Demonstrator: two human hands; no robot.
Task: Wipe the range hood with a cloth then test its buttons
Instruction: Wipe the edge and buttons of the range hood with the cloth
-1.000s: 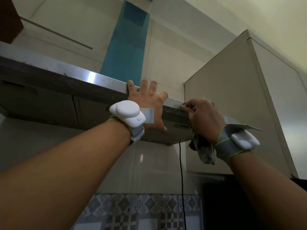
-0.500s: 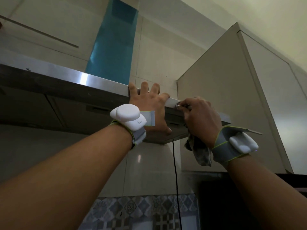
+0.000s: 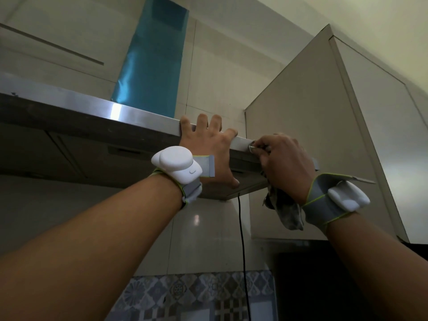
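Hood (image 3: 92,107) is viewed from below. Its steel front edge is seen running from the left of the view to the cabinet (image 3: 312,135) at right. Left hand (image 3: 206,147) is clamped on this edge: four fingers are hooked over the top and the thumb is laid against the underside. Right hand (image 3: 284,163) is placed just beside it, toward the hood's right end, with fingers curled round the cloth (image 3: 287,212). A small fold of cloth is pressed to the front edge at the fingertips; the rest is left hanging below the wrist. White wrist units (image 3: 176,165) on grey bands are worn on both arms. A blue-filmed chimney (image 3: 150,59) is noted above the hood. A black cord (image 3: 242,239) is noted hanging below it, against the wall.
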